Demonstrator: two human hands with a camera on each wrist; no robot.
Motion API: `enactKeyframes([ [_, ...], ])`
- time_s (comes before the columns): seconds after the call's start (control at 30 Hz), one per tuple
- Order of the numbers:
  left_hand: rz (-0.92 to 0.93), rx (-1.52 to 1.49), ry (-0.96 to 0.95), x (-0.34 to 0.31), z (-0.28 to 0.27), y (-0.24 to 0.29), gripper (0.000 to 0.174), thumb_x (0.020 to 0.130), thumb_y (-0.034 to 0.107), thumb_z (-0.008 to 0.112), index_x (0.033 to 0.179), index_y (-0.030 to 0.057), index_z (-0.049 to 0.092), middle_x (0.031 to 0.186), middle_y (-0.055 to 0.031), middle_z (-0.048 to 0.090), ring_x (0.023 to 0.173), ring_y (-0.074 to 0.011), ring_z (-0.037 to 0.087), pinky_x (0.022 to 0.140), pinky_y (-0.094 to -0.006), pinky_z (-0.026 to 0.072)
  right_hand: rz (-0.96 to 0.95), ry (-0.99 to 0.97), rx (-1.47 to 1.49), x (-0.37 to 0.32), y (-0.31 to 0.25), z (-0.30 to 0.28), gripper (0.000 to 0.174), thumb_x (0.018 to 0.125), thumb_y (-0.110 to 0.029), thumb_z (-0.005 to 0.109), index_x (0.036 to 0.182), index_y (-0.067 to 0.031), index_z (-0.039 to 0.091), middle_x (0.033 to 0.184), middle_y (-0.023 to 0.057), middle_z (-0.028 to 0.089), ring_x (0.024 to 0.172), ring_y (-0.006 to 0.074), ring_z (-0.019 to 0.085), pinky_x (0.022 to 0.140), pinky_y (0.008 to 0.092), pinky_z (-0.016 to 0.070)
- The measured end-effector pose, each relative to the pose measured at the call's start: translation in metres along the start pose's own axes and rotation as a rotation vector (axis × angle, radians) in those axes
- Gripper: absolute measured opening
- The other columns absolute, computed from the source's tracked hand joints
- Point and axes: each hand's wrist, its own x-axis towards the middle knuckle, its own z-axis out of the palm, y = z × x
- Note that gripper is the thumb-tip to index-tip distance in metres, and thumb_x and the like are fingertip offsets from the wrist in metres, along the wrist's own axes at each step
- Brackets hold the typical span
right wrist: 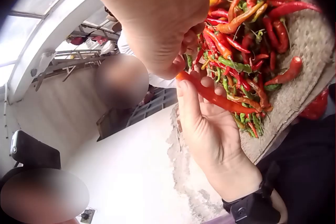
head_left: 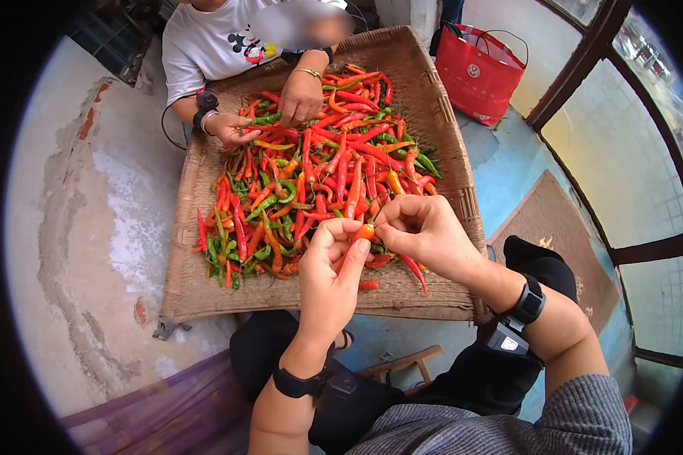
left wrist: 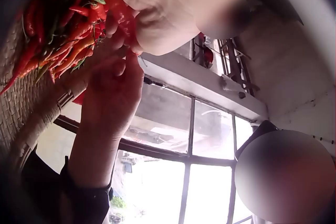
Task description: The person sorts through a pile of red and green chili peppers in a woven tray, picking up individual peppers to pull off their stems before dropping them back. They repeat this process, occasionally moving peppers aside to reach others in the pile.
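**Head view, read left to right.** At the far left we see the concrete floor [head_left: 91, 227], patched and worn. On it lies a broad woven tray [head_left: 432, 106]. Across the tray's middle spreads a pile of chilies [head_left: 319, 167], mostly red, with orange and green ones mixed in. At the tray's far edge we note a second person [head_left: 205, 45] in a white shirt, both of whose hands rest in the pile.

Toward the tray's near edge we find the left hand [head_left: 330, 262]. Its thumb and curled fingers hold a single orange-red chili [head_left: 364, 232]. In the right wrist view this chili lies along the fingers of that hand.

Just to the right, touching the same chili, is the right hand [head_left: 417, 231]. Its fingers are bunched and pinch the chili's stem end, so both hands grasp the one fruit between them. We place the chili in the air above the near part of the tray, at the near fringe of the pile. Each forearm carries a black wrist band [head_left: 300, 383].

Further right, beyond the tray's far corner, stands a red bag [head_left: 478, 72]. A brown mat [head_left: 554, 220] lies beside the tray's right side, and a dark window frame [head_left: 573, 70] closes the right edge.
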Motion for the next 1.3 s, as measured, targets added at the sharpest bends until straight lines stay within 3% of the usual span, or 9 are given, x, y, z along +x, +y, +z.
enactKeyframes([
  [0.27, -0.031, -0.019, -0.017, -0.004, 0.004, -0.001, 0.015, 0.092, 0.006, 0.055, 0.105, 0.0006, 0.05, 0.09, -0.0057, 0.061, 0.076, -0.0081, 0.059, 0.06, -0.0203, 0.0503, -0.136, 0.07, -0.092, -0.003, 0.004, 0.003, 0.008, 0.072, -0.006, 0.063, 0.072, 0.0001, 0.057, 0.053, -0.0021, 0.045, 0.05, 0.0035, 0.041, 0.045, 0.0227, 0.0337],
  [0.53, -0.445, -0.57, -0.126, -0.005, -0.005, 0.007, 0.022, 0.095, 0.017, 0.051, 0.111, 0.0025, 0.05, 0.086, -0.0061, 0.057, 0.062, -0.0106, 0.052, 0.06, -0.0211, 0.0408, -0.169, 0.071, -0.111, -0.005, 0.0, 0.003, 0.007, 0.07, -0.005, 0.061, 0.071, 0.0, 0.056, 0.053, -0.0007, 0.044, 0.049, 0.0048, 0.04, 0.045, 0.0239, 0.033],
  [0.7, -0.552, -0.765, -0.261, -0.006, -0.012, 0.006, 0.024, 0.096, 0.02, 0.048, 0.112, 0.0031, 0.052, 0.077, -0.0034, 0.051, 0.056, -0.0083, 0.042, 0.055, -0.0201, 0.0356, -0.222, 0.067, -0.165, -0.007, -0.006, -0.001, 0.006, 0.071, -0.005, 0.06, 0.071, 0.0001, 0.056, 0.054, -0.0005, 0.047, 0.05, 0.0041, 0.043, 0.046, 0.023, 0.0356],
  [0.9, -0.551, -0.782, -0.292, -0.01, -0.01, 0.014, 0.024, 0.097, 0.021, 0.043, 0.111, 0.0029, 0.052, 0.072, -0.0019, 0.046, 0.054, -0.0071, 0.038, 0.052, -0.0198, 0.0308, -0.08, -0.042, 0.141, -0.003, 0.002, -0.005, 0.01, 0.08, -0.007, 0.052, 0.083, 0.0006, 0.059, 0.068, -0.0014, 0.056, 0.058, 0.0045, 0.046, 0.053, 0.0204, 0.0376],
  [0.97, -0.543, -0.776, -0.288, -0.01, -0.008, 0.015, 0.024, 0.097, 0.021, 0.043, 0.111, 0.003, 0.051, 0.072, -0.0019, 0.046, 0.054, -0.0073, 0.038, 0.052, -0.0199, 0.0307, 0.077, -0.212, 0.405, -0.004, -0.003, -0.009, 0.017, 0.084, -0.009, 0.046, 0.089, 0.0003, 0.06, 0.075, -0.0009, 0.058, 0.061, 0.004, 0.046, 0.056, 0.0186, 0.0362],
  [1.0, -0.548, -0.751, -0.263, -0.011, -0.007, 0.015, 0.025, 0.098, 0.022, 0.041, 0.111, 0.0031, 0.051, 0.071, -0.0012, 0.046, 0.053, -0.0069, 0.038, 0.052, -0.0204, 0.0315, 0.125, -0.209, 0.404, -0.005, -0.005, -0.008, 0.018, 0.086, -0.012, 0.046, 0.092, -0.0011, 0.059, 0.066, -0.0039, 0.047, 0.057, 0.005, 0.037, 0.053, 0.0196, 0.0283],
  [1.03, -0.55, -0.728, -0.242, -0.01, -0.005, 0.015, 0.025, 0.099, 0.023, 0.04, 0.11, 0.0032, 0.051, 0.069, -0.0006, 0.046, 0.051, -0.0065, 0.038, 0.052, -0.0208, 0.0323, 0.122, -0.204, 0.4, -0.005, -0.003, -0.009, 0.018, 0.086, -0.012, 0.046, 0.092, -0.0011, 0.059, 0.066, -0.0039, 0.047, 0.057, 0.005, 0.037, 0.053, 0.0196, 0.0283],
  [1.17, -0.545, -0.714, -0.195, -0.006, -0.004, 0.009, 0.025, 0.099, 0.023, 0.039, 0.11, 0.0047, 0.051, 0.07, -0.0007, 0.046, 0.052, -0.0071, 0.039, 0.053, -0.0212, 0.0326, 0.07, -0.243, 0.265, -0.005, 0.005, -0.01, 0.017, 0.084, -0.005, 0.051, 0.097, 0.0009, 0.059, 0.078, -0.0035, 0.054, 0.074, 0.0027, 0.049, 0.074, 0.0206, 0.0426],
  [1.3, -0.585, -0.742, -0.215, -0.002, -0.003, 0.001, 0.025, 0.099, 0.023, 0.037, 0.11, 0.0052, 0.052, 0.07, 0.0001, 0.045, 0.053, -0.0067, 0.039, 0.053, -0.0213, 0.0329, 0.111, -0.144, 0.316, -0.003, 0.013, -0.009, 0.022, 0.083, -0.006, 0.041, 0.092, 0.0004, 0.061, 0.071, 0.0005, 0.054, 0.062, 0.0061, 0.046, 0.056, 0.0186, 0.034],
])
